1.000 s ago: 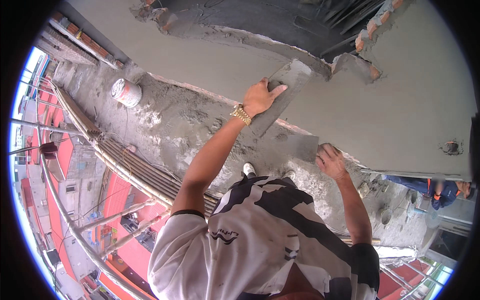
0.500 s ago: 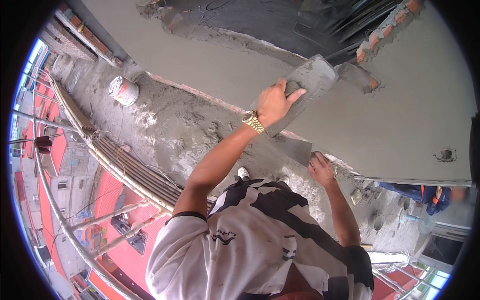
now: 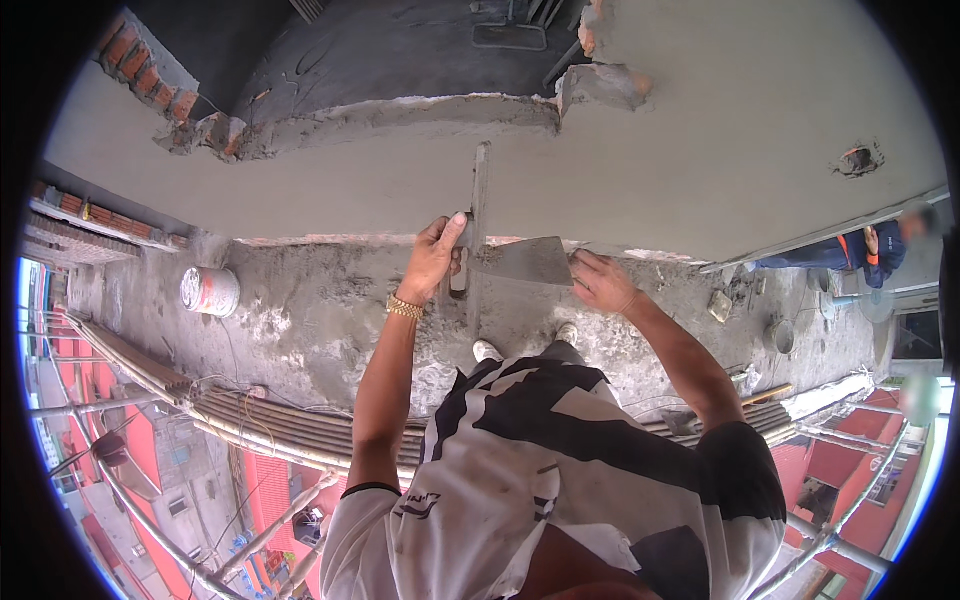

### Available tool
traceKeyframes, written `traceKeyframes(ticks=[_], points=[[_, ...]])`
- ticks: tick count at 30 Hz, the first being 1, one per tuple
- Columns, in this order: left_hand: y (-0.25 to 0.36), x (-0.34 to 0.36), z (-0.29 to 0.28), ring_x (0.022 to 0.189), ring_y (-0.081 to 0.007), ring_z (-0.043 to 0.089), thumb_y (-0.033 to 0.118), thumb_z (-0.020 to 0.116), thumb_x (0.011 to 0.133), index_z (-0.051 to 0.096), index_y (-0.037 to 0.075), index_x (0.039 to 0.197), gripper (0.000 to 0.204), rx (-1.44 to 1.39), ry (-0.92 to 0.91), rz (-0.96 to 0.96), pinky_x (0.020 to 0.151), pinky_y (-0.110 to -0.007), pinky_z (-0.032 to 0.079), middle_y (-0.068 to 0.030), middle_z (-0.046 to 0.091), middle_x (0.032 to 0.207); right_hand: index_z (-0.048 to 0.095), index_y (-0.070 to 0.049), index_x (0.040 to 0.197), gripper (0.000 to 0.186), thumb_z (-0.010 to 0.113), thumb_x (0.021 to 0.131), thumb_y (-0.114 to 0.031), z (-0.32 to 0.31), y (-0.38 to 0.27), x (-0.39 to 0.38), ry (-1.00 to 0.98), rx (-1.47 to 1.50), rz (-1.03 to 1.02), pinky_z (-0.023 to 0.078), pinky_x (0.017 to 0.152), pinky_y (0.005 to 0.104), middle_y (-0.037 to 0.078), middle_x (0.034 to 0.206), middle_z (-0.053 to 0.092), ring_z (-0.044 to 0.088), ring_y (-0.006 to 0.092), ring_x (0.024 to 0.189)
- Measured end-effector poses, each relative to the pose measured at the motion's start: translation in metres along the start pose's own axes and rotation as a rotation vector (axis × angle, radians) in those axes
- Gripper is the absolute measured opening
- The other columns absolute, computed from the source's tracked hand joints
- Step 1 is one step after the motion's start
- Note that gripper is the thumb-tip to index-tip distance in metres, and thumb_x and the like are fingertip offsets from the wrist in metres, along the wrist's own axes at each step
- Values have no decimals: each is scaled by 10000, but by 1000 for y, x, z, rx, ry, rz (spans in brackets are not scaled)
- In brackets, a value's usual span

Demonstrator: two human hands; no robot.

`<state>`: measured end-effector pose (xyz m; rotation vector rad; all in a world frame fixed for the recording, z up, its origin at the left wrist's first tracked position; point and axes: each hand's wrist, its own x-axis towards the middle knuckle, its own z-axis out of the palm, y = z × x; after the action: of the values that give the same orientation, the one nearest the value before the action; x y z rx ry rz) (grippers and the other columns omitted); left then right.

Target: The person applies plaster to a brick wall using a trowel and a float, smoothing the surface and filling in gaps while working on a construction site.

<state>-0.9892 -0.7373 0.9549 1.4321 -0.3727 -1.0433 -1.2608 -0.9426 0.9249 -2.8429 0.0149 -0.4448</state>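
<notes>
My left hand (image 3: 432, 258) grips the handle of a long, narrow grey plastering float (image 3: 480, 180), held edge-on in front of the smooth grey plastered wall (image 3: 710, 160). My right hand (image 3: 602, 282) holds a wide grey trowel (image 3: 525, 262) by its right end, where my fingers hide the handle. The trowel's left end meets the float beside my left hand, with a little mortar there. Below them is a floor (image 3: 290, 350) crusted with mortar.
A white-and-red bucket (image 3: 210, 292) stands left. A jagged brick-edged opening (image 3: 160, 80) tops the wall. A person in dark blue (image 3: 855, 255) is at right, near buckets (image 3: 780, 337). Bundled poles (image 3: 270, 410) and railings (image 3: 130, 500) line the edge, rooftops below.
The view has swung round. My left hand has brought the float down from a diagonal over the wall to edge-on, and the trowel in my right hand now meets it.
</notes>
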Motion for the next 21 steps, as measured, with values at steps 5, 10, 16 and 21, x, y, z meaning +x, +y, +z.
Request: traceKeyframes(ticks=[5,10,16,21], points=[[-71,-30,-59,510,-43,408,518,665,946,542,82,868,460,249,63,56,459,-237,366,57,406,626,624,-72,1207,343,666,926,-264,-2,18,17,-24,-40,133,573,766,405,102,1077,618,679,291,911],[-166,-83,-125,495,-76,433,565,662,929,520,33,774,572,525,334,-87,437,-293,381,10,454,594,586,-89,1256,364,586,986,-333,17,80,22,-46,-198,313,577,753,413,114,1059,636,685,298,923],[-258,-179,-155,457,-97,488,592,618,944,545,23,746,607,279,707,-320,397,-282,377,-7,480,570,574,-78,1289,414,507,1028,-393,36,139,66,-161,-165,453,565,824,465,151,1073,677,684,335,977],[-256,-204,-107,449,-85,466,595,598,953,589,33,795,583,159,871,-328,389,-267,362,13,483,573,621,-69,1256,467,537,1008,-456,18,176,82,-209,81,542,541,839,471,174,991,709,680,356,940]])
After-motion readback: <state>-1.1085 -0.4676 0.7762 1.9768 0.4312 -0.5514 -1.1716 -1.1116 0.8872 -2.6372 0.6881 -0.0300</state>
